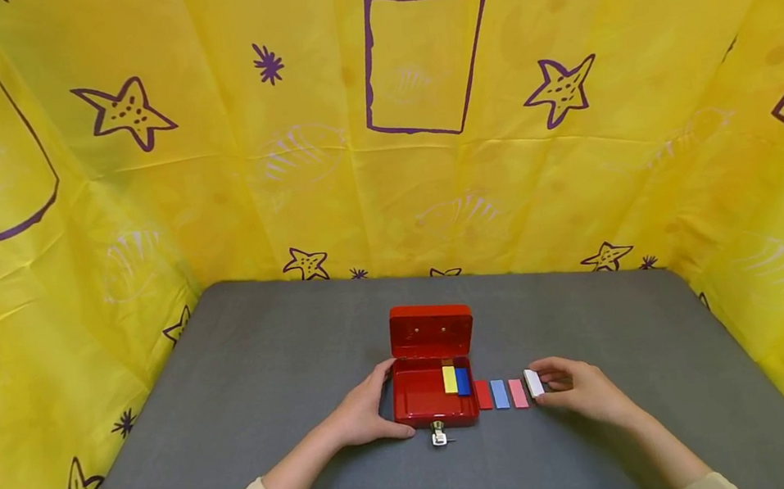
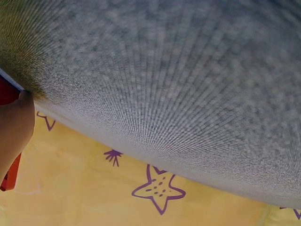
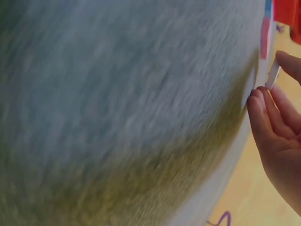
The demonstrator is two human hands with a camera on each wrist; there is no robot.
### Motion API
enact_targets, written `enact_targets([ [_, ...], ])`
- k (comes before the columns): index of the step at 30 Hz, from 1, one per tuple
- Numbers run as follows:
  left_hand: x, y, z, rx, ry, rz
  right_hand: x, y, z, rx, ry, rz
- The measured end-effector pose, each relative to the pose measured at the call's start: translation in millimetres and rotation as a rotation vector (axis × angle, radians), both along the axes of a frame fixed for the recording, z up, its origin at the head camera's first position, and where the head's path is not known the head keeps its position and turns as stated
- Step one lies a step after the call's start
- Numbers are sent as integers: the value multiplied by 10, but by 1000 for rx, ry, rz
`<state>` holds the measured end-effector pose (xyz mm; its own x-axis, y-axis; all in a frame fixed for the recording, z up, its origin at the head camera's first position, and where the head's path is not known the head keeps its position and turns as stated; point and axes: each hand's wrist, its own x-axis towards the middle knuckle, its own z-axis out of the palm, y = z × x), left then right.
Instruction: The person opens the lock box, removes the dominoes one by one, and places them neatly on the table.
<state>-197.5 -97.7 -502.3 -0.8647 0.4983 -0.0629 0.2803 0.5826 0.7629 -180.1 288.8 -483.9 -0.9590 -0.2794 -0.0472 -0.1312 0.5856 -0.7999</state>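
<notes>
A red metal cash box [image 1: 416,425] stands with its lid [image 1: 431,330] raised. My left hand [image 1: 362,414] holds its left side, thumb at the front corner and fingers at the back. Inside, on the right, lie a yellow block [image 1: 449,380] and a dark blue block [image 1: 462,381]. My right hand [image 1: 590,393] pinches a white block [image 1: 533,384] between thumb and fingers; the right wrist view shows this white block [image 3: 273,74] tilted. Left of it, a pink block [image 1: 518,394], a light blue block [image 1: 499,395] and a red block [image 1: 484,395] run in a row to the box.
A metal latch with what looks like a key [image 1: 439,435] sticks out at the box's front. The grey table [image 1: 286,341] carries everything. Yellow cloth [image 1: 326,195] with purple starfish drawings hangs round its back and sides.
</notes>
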Motion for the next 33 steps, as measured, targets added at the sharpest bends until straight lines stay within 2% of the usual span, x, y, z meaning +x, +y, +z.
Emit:
enact_targets([
  [9,-5,8,13,-7,1,4,-8,76,-32,67,57,-9],
  [14,-10,8,14,-9,5,2,10,61,-35,61,81,-10],
  [24,-8,8,11,-7,7,3,44,24,-55,111,158,15],
  [33,3,5,10,-10,-5,10,51,11,-137,127,294,72],
])
